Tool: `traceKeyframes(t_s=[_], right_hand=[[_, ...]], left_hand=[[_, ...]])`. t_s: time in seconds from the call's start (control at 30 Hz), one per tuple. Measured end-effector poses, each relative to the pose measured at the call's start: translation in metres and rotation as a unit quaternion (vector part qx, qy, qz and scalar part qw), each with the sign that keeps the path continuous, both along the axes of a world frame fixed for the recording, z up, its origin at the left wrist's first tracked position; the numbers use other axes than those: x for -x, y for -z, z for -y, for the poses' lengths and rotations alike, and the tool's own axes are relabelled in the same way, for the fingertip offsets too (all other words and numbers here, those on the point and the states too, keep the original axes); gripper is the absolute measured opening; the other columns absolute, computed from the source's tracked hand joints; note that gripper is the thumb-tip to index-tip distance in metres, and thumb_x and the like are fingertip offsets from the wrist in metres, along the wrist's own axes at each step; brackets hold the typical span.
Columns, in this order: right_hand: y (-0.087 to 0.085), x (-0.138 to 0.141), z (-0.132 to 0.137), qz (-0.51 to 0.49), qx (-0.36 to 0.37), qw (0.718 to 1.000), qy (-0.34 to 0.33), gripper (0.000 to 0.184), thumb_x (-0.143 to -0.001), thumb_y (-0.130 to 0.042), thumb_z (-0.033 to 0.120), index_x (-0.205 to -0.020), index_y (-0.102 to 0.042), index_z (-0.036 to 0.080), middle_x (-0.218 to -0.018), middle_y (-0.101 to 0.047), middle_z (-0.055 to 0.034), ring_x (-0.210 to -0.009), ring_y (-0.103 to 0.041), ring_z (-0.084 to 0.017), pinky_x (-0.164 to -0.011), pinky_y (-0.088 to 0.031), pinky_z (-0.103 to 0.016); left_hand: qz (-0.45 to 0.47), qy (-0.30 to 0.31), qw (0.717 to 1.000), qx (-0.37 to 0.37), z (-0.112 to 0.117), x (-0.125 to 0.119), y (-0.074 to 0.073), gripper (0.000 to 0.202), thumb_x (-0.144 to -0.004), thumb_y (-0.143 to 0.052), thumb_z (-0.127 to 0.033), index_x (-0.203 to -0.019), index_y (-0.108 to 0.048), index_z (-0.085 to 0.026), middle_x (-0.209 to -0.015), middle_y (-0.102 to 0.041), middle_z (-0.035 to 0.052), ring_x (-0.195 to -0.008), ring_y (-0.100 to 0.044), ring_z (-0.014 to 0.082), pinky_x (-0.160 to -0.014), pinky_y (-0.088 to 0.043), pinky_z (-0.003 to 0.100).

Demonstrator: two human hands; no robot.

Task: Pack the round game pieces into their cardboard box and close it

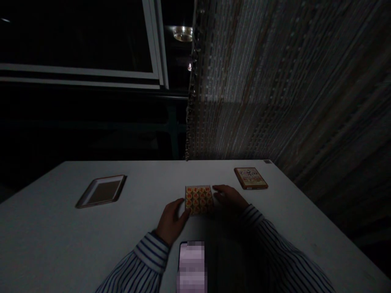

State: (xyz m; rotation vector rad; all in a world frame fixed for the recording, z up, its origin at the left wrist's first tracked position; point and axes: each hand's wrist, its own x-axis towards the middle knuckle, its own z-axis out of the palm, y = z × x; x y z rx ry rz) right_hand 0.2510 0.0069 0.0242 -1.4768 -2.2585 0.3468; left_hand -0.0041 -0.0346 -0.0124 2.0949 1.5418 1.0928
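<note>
A square block of pale wooden game pieces with red marks (199, 200) lies on the white table (61, 236) in front of me. My left hand (171, 221) rests against the block's left side, fingers curled on its edge. My right hand (228, 196) presses against the right side, fingers stretched along the top corner. Both sleeves are striped. The pieces sit packed together in rows between the two hands.
An open box tray with a white rim (101, 191) lies at the left. A flat box lid with a printed picture (251, 178) lies at the back right. A lit phone (192, 266) lies near the table's front edge. A curtain hangs behind.
</note>
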Motion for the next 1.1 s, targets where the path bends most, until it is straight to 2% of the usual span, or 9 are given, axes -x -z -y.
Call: traceKeyframes(t_s=[0.13,0.27,0.63,1.1], right_hand=[[-0.009,0.011,-0.016,-0.007,0.001,1.000,0.002,0.035,-0.079,-0.043,0.027,-0.109,-0.055,0.013,-0.104,-0.059,-0.0097,-0.093,-0.054,-0.017,-0.083,-0.041,-0.028],[-0.011,0.018,-0.024,0.007,0.009,1.000,0.001,0.033,-0.080,-0.043,0.027,-0.107,-0.058,0.015,-0.101,-0.060,-0.0087,-0.089,-0.055,-0.016,-0.081,-0.040,-0.027],[-0.004,0.017,-0.028,0.024,0.007,0.999,-0.019,0.031,-0.080,-0.042,0.029,-0.101,-0.061,0.016,-0.097,-0.062,-0.0082,-0.089,-0.055,-0.017,-0.080,-0.039,-0.027],[-0.007,0.016,-0.028,0.037,0.019,0.999,-0.016,0.033,-0.081,-0.041,0.032,-0.104,-0.059,0.017,-0.100,-0.060,-0.0082,-0.092,-0.054,-0.017,-0.082,-0.038,-0.028]], left_hand=[[-0.014,0.026,0.999,-0.030,0.000,-0.001,0.002,0.044,-0.074,-0.051,-0.039,-0.111,-0.049,-0.015,-0.106,-0.057,0.0102,-0.099,-0.052,0.0213,-0.085,-0.044,0.039],[-0.019,0.046,0.998,-0.048,0.000,-0.001,0.002,0.047,-0.071,-0.055,-0.040,-0.111,-0.048,-0.016,-0.106,-0.057,0.0099,-0.099,-0.052,0.0224,-0.085,-0.044,0.040],[-0.024,0.053,0.997,-0.049,0.000,-0.001,0.002,0.049,-0.070,-0.057,-0.039,-0.113,-0.047,-0.017,-0.107,-0.056,0.0097,-0.100,-0.052,0.0228,-0.085,-0.044,0.041],[-0.030,0.056,0.996,-0.057,0.000,-0.001,0.002,0.047,-0.069,-0.058,-0.037,-0.111,-0.047,-0.019,-0.106,-0.057,0.0094,-0.099,-0.052,0.0237,-0.084,-0.043,0.044]])
